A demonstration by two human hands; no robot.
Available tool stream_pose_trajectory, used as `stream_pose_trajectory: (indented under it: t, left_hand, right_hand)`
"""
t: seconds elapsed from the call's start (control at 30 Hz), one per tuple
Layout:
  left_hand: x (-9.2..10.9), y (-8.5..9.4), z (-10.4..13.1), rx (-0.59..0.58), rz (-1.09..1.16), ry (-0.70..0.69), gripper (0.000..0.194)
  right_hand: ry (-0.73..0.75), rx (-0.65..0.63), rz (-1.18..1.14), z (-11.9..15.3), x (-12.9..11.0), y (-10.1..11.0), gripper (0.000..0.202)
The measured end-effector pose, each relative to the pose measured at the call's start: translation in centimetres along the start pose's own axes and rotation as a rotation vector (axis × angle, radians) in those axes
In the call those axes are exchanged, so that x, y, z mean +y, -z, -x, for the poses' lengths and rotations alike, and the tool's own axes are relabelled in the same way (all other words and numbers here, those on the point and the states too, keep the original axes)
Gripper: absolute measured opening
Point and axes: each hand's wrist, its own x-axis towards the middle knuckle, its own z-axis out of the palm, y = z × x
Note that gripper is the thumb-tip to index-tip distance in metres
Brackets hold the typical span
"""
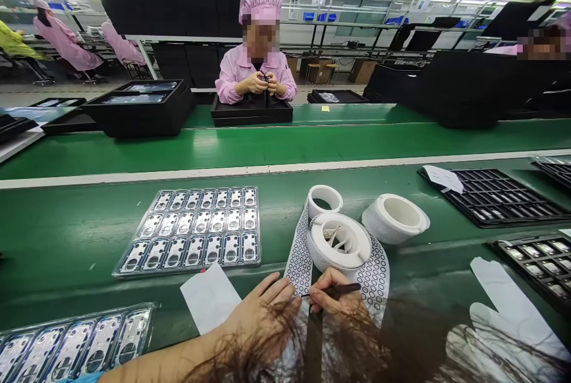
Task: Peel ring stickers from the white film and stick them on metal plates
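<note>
My right hand (336, 297) is closed around dark tweezers (345, 289), whose tips point left toward a white strip printed with small black rings (300, 258). My left hand (267, 308) lies with its fingers spread at the lower end of that strip, partly covered by strands of hair. Just beyond my hands stands a large white roll (339, 240) with bits of backing inside its core. Behind it is a smaller white roll (325, 198), and a third roll (396, 216) sits to the right. A white paper (210, 297) lies left of my left hand.
Clear trays of metal parts (196, 228) (75, 350) lie at the left. Black compartment trays (499, 195) (535, 264) and a white glove (504, 317) are at the right. Across the green bench, a person in pink works over a black tray (252, 112); black boxes (143, 109) stand nearby.
</note>
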Motion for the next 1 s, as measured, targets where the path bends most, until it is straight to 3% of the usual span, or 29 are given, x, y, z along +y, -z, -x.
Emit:
stream_pose_trajectory:
  t: [0.43, 1.0]
  left_hand:
    - [-0.1, 0.0, 0.1, -0.054, 0.001, 0.001, 0.051]
    - [-0.2, -1.1, 0.3, 0.01, -0.015, 0.0, 0.048]
  right_hand:
    - [0.009, -0.01, -0.012, -0.2, 0.4, 0.1, 0.036]
    - [0.09, -0.026, -0.099, -0.5, 1.8, 0.5, 0.037]
